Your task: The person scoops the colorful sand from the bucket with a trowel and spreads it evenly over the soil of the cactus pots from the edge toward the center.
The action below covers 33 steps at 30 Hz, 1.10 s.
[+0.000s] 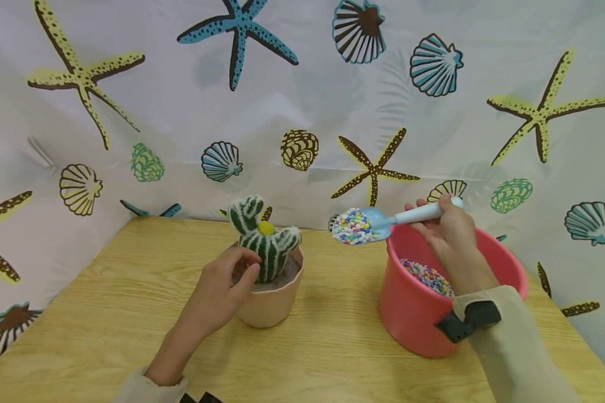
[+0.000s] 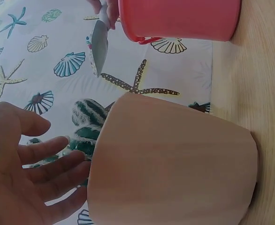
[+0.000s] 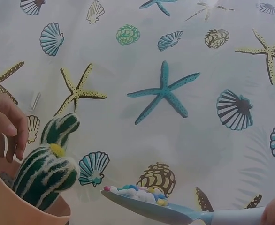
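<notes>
Above red bucket (image 1: 413,313), right hand (image 1: 452,238) gripping blue scoop (image 1: 381,222) extending leftward, left hand (image 1: 224,285) loosely spread beside cactus (image 1: 263,253)

Lighting check: head view bright, wrist views duller

Head: bright, diffuse light, source out of frame. Soft, weak shadows on the table (image 1: 333,341), incl. near the base of the red bucket (image 1: 418,319). Backdrop cloth (image 1: 302,101) pale, slightly uneven in brightness. Left wrist: hazy, cloth washes out toward top-left corner; near face of the pot (image 2: 175,164) flat, shaded. Right wrist: greyish, low contrast, prints fade at top right; pellets (image 3: 144,195) on the blue scoop (image 3: 163,213) look soft.
</notes>
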Motion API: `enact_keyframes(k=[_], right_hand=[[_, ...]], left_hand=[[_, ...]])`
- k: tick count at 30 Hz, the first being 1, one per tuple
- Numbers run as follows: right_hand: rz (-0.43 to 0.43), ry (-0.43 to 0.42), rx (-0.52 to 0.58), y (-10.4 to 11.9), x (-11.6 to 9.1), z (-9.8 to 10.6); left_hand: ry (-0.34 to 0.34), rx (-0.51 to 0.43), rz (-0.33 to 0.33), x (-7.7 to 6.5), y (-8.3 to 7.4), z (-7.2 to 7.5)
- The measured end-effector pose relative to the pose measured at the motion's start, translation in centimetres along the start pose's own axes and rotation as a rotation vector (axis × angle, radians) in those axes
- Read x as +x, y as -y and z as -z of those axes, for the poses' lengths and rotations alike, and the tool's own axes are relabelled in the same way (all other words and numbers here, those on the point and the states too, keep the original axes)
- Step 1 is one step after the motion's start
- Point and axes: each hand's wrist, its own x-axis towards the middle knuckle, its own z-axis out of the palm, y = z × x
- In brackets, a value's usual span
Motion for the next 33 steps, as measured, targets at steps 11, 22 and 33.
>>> enact_keyframes(k=[11,22,33], right_hand=[[-0.002,0.003,-0.038,-1.3,0.0,-1.4],[-0.005,-0.004,-0.048,-2.0,0.4,-2.1],[0.001,-0.006,-0.085,-3.1,0.5,-2.9]], left_hand=[[-0.119,0.057,0.080,0.5,1.7,-0.1],[0.050,-0.067,0.160,0.9,4.7,0.7],[0.251,-0.088,0.145,1.0,6.4,0.4]])
